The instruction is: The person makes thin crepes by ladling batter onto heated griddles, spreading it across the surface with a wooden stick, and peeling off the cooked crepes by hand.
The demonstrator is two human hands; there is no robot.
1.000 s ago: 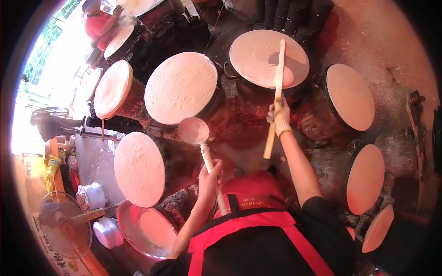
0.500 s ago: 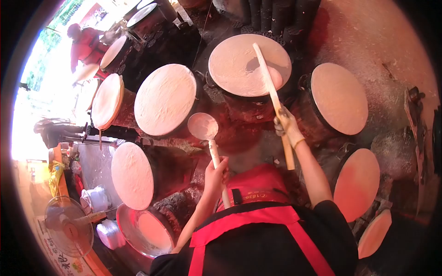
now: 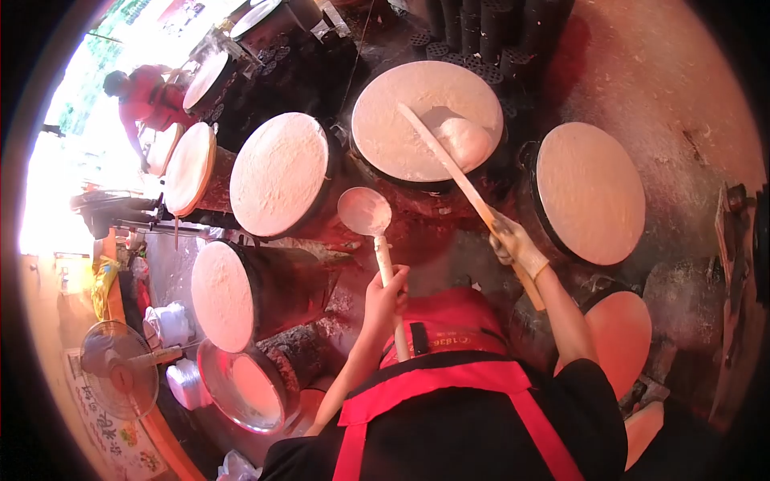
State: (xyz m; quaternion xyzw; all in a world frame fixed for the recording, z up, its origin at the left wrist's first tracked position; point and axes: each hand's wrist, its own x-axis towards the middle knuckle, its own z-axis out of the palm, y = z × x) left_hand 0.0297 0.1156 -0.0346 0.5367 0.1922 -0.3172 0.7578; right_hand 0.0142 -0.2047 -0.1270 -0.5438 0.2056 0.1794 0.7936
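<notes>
My left hand (image 3: 387,295) is wrapped round the pale handle of a ladle (image 3: 365,211), whose bowl is coated in whitish batter. In my right hand (image 3: 520,245), which wears a pale glove, is a long flat wooden spatula (image 3: 449,164). Its far end reaches over a round griddle (image 3: 381,120) covered with a thin whitish layer. On that griddle a rounded lump of dough or thick batter (image 3: 469,144) sits just beyond the spatula's edge. Whether the spatula touches the lump I cannot tell.
Several round griddles surround me, among them one at the left (image 3: 281,172) and one at the right (image 3: 591,192). A metal bowl of batter (image 3: 241,386) stands lower left, near a fan (image 3: 120,370). Another person (image 3: 151,100) bends over griddles at the far left.
The spatula's far end has swung left across the griddle, while my right hand has moved right and down. More of the lump shows. The ladle has shifted slightly right.
</notes>
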